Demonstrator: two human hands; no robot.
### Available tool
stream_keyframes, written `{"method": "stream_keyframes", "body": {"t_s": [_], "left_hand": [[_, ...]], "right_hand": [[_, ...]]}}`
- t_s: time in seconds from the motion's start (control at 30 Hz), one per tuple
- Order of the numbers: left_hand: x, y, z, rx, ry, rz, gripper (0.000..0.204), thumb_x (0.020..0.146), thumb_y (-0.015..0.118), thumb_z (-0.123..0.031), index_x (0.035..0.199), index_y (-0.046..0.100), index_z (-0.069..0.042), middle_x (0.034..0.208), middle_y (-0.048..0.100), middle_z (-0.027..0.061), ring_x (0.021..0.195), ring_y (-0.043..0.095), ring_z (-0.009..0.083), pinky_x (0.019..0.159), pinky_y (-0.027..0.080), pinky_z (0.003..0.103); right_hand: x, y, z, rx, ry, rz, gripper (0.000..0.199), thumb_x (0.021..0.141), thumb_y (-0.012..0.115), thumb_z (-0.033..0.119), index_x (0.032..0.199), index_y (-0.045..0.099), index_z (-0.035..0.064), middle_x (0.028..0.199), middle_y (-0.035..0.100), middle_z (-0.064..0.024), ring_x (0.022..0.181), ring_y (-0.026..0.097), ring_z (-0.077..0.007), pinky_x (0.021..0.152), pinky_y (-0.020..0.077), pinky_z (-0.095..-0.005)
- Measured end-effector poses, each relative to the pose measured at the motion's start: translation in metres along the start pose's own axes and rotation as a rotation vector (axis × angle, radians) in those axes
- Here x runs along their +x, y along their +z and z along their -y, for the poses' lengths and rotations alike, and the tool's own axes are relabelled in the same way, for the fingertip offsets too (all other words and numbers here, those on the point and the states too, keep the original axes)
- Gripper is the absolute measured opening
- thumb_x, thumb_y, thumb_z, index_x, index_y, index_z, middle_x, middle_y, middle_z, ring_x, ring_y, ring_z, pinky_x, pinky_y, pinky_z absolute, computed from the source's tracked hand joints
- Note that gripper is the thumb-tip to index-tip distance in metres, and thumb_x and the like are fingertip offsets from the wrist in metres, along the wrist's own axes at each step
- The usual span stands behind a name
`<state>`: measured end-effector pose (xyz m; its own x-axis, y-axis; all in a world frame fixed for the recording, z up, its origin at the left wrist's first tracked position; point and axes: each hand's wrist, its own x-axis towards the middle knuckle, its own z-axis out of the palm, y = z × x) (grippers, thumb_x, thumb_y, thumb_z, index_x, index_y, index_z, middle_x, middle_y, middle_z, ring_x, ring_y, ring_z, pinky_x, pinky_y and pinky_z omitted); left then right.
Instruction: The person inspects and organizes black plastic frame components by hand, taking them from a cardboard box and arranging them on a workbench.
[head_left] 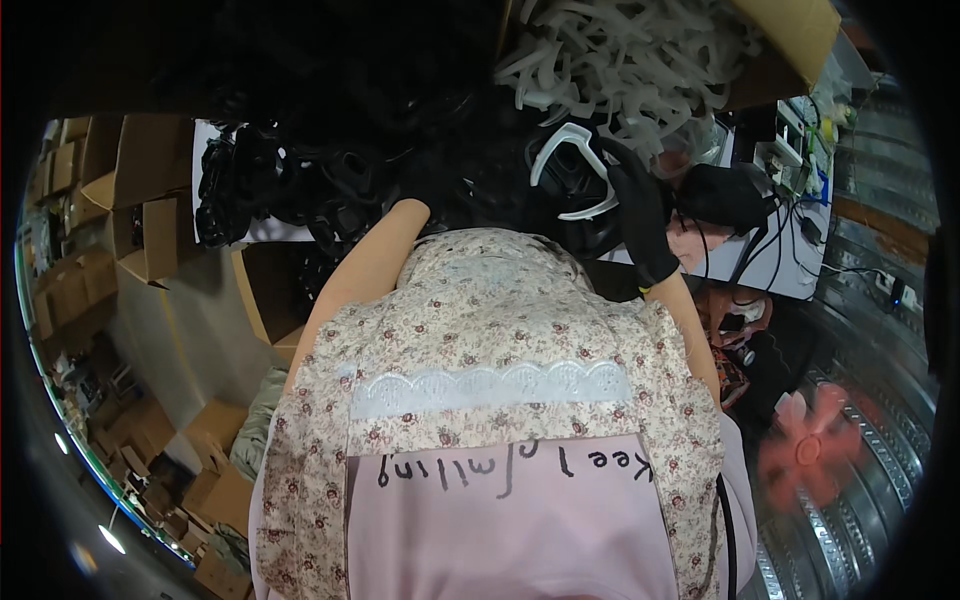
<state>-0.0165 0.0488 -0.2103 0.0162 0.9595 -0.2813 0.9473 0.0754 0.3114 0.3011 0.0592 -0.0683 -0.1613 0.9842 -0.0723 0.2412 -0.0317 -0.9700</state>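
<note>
My right hand (638,205), in a black glove, is closed at the right side of a white, angular, open-sided plastic frame (572,140). The frame stands out against a dark rounded part (575,180) just behind it. My left forearm (385,235) reaches to the table's middle, where its gloved hand merges with the black parts around it, so its fingers do not show. Many black, loop-shaped plastic parts (265,170) lie heaped on the left of the table.
Beyond my right hand, a cardboard box (805,40) holds a pile of translucent white pieces (640,60). A black pouch-like object (725,198) and cables (770,245) lie at the right. Cartons (150,160) stand left; a red fan (808,450) is at lower right.
</note>
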Motion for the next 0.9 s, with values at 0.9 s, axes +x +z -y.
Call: {"method": "stream_keyframes", "body": {"t_s": [0.9], "left_hand": [[-0.107, -0.12, -0.027, -1.715, 0.007, -0.011, 0.037, 0.091, 0.052, -0.009, 0.127, 0.053, -0.002, 0.121, 0.06, 0.0104, 0.106, 0.061, 0.0215, 0.093, 0.051, 0.035]], "right_hand": [[-0.041, 0.037, 0.033, -0.072, 0.085, 0.739, 0.039, 0.088, 0.06, 0.007, 0.127, 0.06, 0.0081, 0.12, 0.062, -0.0088, 0.108, 0.058, -0.0191, 0.096, 0.045, -0.0338]]}}
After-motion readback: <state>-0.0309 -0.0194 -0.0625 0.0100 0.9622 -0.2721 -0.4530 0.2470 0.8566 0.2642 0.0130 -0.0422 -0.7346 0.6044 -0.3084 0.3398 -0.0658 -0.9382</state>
